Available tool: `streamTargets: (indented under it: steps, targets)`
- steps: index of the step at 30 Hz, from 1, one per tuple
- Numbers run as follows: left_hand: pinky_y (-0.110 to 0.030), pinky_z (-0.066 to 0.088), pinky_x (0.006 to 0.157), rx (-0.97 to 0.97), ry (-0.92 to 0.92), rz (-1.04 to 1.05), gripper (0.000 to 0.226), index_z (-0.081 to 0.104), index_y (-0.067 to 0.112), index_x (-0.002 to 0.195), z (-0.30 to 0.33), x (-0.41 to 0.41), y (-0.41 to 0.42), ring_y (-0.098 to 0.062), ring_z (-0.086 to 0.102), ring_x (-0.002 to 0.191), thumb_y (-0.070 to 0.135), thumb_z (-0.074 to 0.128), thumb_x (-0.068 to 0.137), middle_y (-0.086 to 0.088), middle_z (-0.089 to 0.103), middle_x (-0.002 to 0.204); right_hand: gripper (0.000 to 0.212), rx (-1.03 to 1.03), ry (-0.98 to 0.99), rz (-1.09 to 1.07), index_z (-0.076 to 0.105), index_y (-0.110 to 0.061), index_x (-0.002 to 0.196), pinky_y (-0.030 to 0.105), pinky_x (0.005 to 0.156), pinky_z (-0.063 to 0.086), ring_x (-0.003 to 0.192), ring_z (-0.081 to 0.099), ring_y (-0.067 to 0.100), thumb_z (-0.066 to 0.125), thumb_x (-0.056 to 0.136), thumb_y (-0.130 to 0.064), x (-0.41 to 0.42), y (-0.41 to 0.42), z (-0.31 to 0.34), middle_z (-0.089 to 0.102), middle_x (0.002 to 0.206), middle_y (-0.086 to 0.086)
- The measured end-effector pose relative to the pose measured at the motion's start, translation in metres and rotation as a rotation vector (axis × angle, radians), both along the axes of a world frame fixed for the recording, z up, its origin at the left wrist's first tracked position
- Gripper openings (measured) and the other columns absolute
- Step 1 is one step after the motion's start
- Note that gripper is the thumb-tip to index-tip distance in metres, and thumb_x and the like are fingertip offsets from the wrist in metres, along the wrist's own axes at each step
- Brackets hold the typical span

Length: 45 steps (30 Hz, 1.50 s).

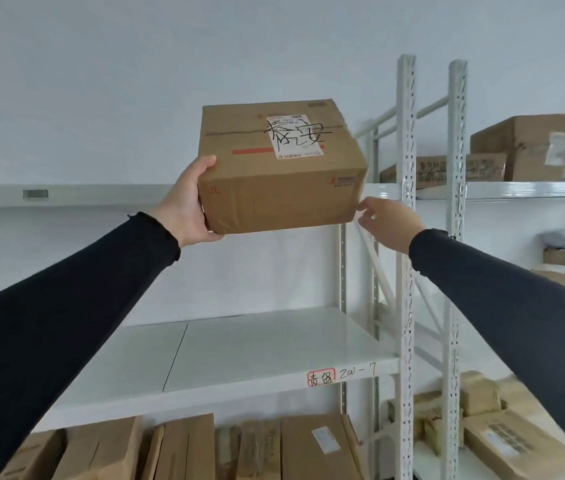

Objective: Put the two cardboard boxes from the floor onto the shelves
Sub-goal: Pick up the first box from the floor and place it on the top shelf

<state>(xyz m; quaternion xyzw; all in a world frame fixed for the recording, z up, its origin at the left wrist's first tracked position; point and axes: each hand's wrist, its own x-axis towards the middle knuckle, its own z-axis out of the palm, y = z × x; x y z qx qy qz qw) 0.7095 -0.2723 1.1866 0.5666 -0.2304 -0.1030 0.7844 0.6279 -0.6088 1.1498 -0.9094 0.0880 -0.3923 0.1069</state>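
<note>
A brown cardboard box (281, 168) with a white shipping label and black handwriting is held up in front of the top shelf (101, 195) of a white metal rack. My left hand (189, 206) grips its lower left corner, thumb on the side, fingers under it. My right hand (386, 218) is at the box's lower right corner, fingers spread, fingertips just touching or barely off the edge. The box's underside is hidden. No second floor box is in view.
A white middle shelf (239, 355) with a handwritten tag lies below the box. The lowest level holds several cardboard boxes (187, 448). White perforated uprights (407, 237) stand right of the box. The neighbouring rack at right carries more boxes (530, 147).
</note>
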Motion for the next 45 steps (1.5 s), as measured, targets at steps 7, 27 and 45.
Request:
streamTargets:
  steps: [7, 27, 45]
  targets:
    - [-0.044, 0.050, 0.099, -0.014, -0.062, -0.007, 0.043, 0.069, 0.034, 0.117, 0.050, 0.058, -0.069, -0.026, 0.068, 0.125, 0.063, 0.063, 0.085, 0.002, 0.074, 0.134, 0.038, -0.020, -0.066, 0.035, 0.056, -0.022, 0.125, 0.041, 0.088, 0.053, 0.100, 0.063, 0.023, 0.055, 0.092, -0.039, 0.057, -0.055, 0.053, 0.065, 0.118, -0.002]
    - [-0.037, 0.048, 0.090, 0.272, -0.351, 0.123, 0.039, 0.056, 0.028, 0.102, 0.127, 0.218, -0.144, -0.022, 0.054, 0.100, 0.064, 0.051, 0.089, 0.002, 0.057, 0.099, 0.048, 0.155, -0.147, 0.074, 0.068, -0.006, 0.108, 0.047, 0.085, 0.054, 0.091, 0.065, 0.032, 0.042, 0.098, -0.046, 0.199, -0.109, 0.092, 0.071, 0.097, 0.014]
    - [-0.037, 0.058, 0.093, 0.706, -0.879, 0.536, 0.100, 0.004, 0.044, 0.165, 0.116, 0.252, -0.137, -0.027, 0.073, 0.098, 0.045, 0.074, 0.093, -0.003, 0.065, 0.110, 0.042, 0.105, -0.096, 0.155, 0.063, -0.022, 0.108, 0.035, 0.076, 0.049, 0.088, 0.062, 0.019, 0.053, 0.090, -0.059, 0.233, -0.142, 0.114, 0.066, 0.097, -0.002]
